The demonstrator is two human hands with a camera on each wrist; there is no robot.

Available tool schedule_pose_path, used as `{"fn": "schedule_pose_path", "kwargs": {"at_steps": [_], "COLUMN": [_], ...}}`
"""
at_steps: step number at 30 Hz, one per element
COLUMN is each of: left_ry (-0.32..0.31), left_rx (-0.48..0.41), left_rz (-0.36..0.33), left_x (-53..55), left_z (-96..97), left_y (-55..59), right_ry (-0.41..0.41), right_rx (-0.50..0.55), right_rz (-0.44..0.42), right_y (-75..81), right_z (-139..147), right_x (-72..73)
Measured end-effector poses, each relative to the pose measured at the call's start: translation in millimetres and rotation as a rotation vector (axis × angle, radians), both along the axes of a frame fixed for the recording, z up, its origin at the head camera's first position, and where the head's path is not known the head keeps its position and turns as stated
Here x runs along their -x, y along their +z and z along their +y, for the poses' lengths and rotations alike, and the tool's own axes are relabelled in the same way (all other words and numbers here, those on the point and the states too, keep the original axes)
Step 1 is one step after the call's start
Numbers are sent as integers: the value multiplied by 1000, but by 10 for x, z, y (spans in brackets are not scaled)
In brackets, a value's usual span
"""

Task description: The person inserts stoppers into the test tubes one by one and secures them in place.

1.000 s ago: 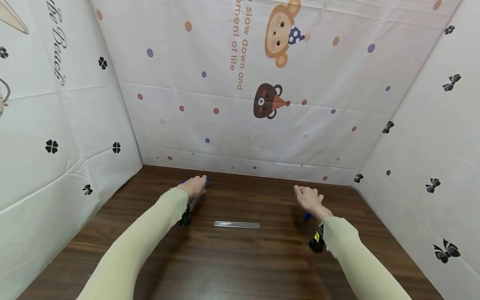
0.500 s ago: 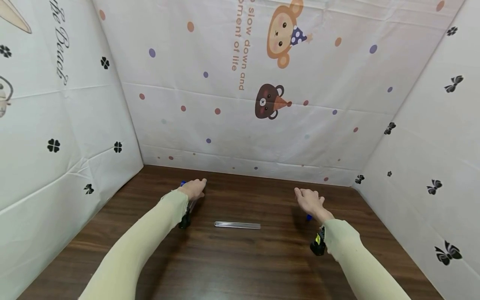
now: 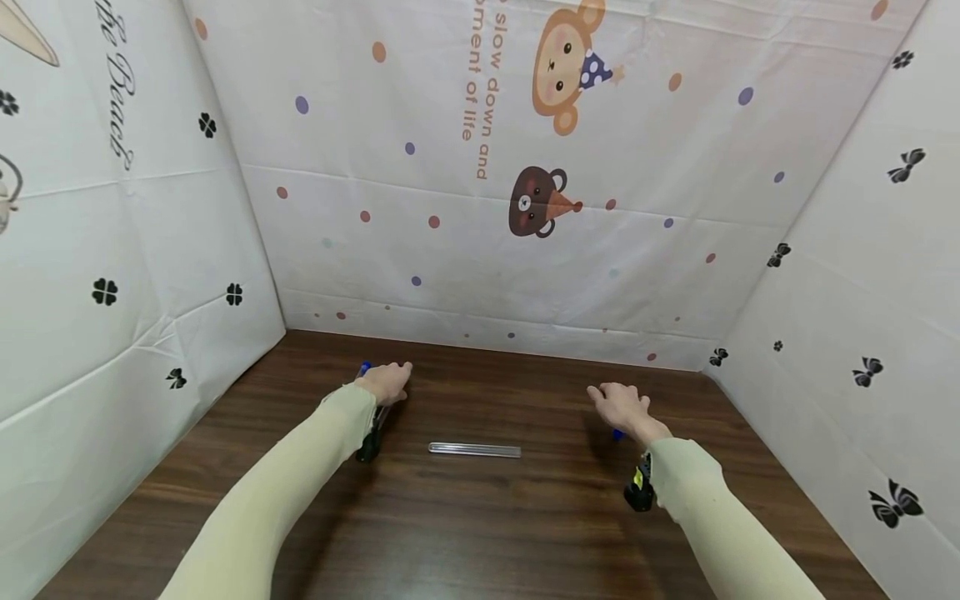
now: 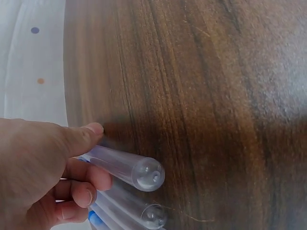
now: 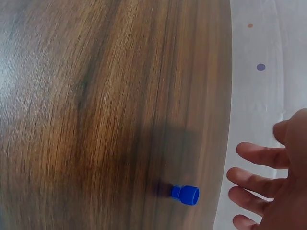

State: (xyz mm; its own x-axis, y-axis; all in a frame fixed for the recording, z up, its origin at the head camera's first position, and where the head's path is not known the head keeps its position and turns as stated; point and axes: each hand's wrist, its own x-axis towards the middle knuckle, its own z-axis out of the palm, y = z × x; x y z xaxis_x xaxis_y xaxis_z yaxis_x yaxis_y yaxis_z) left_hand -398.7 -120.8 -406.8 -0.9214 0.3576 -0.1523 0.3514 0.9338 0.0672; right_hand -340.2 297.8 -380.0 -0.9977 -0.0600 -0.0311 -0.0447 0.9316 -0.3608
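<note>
My left hand [image 3: 386, 383] is low over the back left of the table. In the left wrist view, a clear round-bottomed test tube [image 4: 125, 167] passes between its thumb and bent fingers; I cannot tell whether they grip it. More tubes [image 4: 144, 211] lie just beneath, with a blue cap [image 4: 98, 220] showing. In the middle lies another clear tube [image 3: 474, 450], lengthwise from left to right. My right hand [image 3: 624, 408] hovers with spread fingers at the back right, holding nothing. Below it sits a small blue cap [image 5: 186, 194], apart from the fingers.
The dark wooden table [image 3: 465, 533] is bounded by a printed white sheet [image 3: 450, 250] at the back and more sheets at both sides. A dark wrist device [image 3: 639, 487] hangs beneath my right wrist, another [image 3: 367, 447] beneath my left.
My left hand has come slightly lower and nearer. A blue end near its fingertips no longer shows there, and the one at its left shows more. My right hand has dropped slightly.
</note>
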Motion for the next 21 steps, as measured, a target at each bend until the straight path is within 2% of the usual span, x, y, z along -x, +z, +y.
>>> {"fn": "schedule_pose_path", "kwargs": {"at_steps": [9,14,18,21], "left_ry": [-5,-25,-90,-169], "left_rx": [11,41,28,-22], "left_rz": [10,78,160,194], "left_x": [11,-16,-92,-162], "left_z": [-14,15,138,282], "left_y": [-22,19,116,161], "right_ry": [8,8,2,-5], "right_rx": [-114,-193,-240,-250], "right_rz": [-24,-65,-130,-169], "right_y": [12,50,55,23], "right_z": [79,148,208,253], "right_x": [-34,-61,-86,-89]}}
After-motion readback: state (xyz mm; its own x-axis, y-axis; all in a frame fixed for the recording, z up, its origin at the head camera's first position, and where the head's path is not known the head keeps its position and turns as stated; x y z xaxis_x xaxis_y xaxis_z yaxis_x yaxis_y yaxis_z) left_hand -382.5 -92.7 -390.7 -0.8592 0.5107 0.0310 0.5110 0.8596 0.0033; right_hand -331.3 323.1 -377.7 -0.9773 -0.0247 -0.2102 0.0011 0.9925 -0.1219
